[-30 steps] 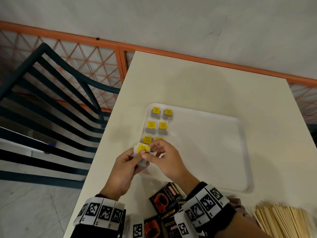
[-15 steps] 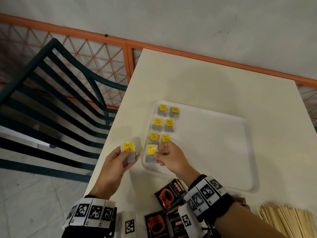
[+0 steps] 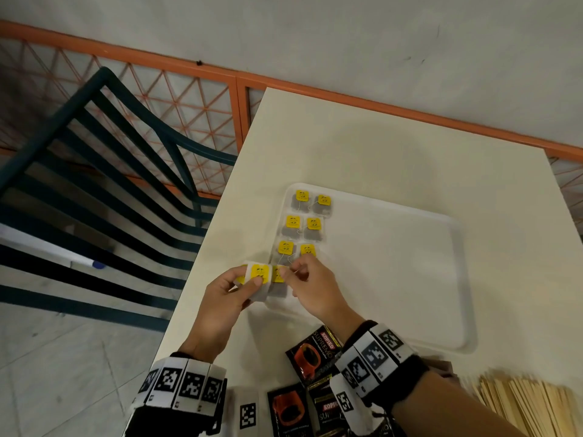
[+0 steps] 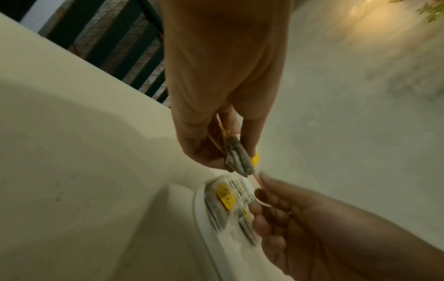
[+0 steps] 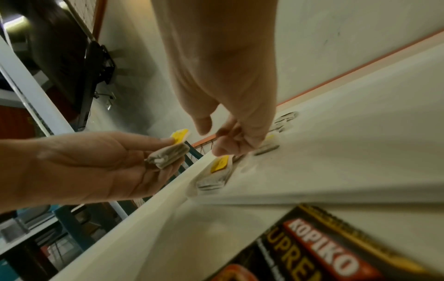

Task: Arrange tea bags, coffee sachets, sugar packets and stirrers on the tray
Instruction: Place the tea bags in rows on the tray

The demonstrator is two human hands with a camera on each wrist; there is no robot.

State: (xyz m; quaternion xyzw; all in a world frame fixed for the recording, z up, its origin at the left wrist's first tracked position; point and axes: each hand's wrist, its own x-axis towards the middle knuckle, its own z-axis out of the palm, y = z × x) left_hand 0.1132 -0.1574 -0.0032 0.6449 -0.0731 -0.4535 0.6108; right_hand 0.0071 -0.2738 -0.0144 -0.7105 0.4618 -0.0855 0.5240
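Head view: left hand [image 3: 225, 290] grips tea bags [image 3: 257, 279] beside tray [image 3: 454, 310].

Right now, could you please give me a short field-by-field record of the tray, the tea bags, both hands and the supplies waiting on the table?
tray: white plastic tray on the cream table
tea bags on tray: seven yellow-tagged tea bags, two columns at its left end
left hand: grips a small stack of tea bags
right hand: fingers curled beside that stack; grasp unclear
waiting: black coffee sachets, wooden stirrers

My right hand [image 3: 310, 287] hides part of the near-corner tea bags; the pale wooden stirrers [image 3: 530, 405] blur off frame.
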